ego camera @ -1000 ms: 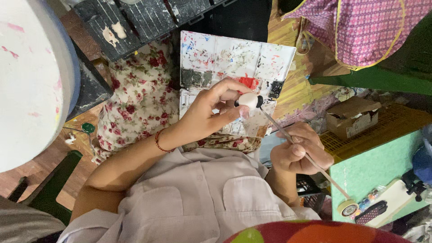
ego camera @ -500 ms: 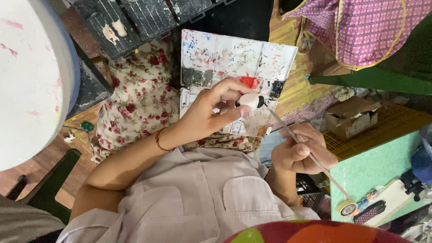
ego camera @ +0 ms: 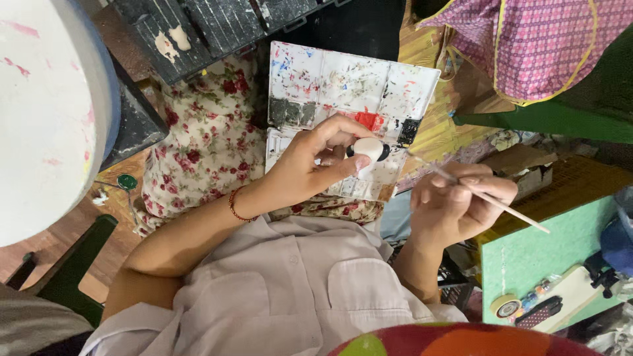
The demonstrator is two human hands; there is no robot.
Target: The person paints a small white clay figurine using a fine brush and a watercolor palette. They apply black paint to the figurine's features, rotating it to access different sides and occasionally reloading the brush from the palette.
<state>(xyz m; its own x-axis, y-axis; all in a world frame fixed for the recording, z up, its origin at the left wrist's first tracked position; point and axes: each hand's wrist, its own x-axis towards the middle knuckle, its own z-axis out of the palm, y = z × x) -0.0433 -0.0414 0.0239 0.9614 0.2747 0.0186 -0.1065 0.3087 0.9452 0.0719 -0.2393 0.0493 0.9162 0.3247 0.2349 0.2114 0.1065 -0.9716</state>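
Now the right hand [ego camera: 458,211] has drawn its thin wooden paintbrush [ego camera: 484,196] away from the small white-and-black rounded figure [ego camera: 368,149] pinched in the left hand [ego camera: 310,165], above the paint-spattered white plastic palette [ego camera: 395,86]; a stroke looks finished.

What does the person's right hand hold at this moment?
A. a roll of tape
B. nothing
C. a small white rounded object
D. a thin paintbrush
D: the right hand pinches a thin paintbrush, its handle slanting out to the lower right, while the left hand holds the small white rounded object over the paint palette.
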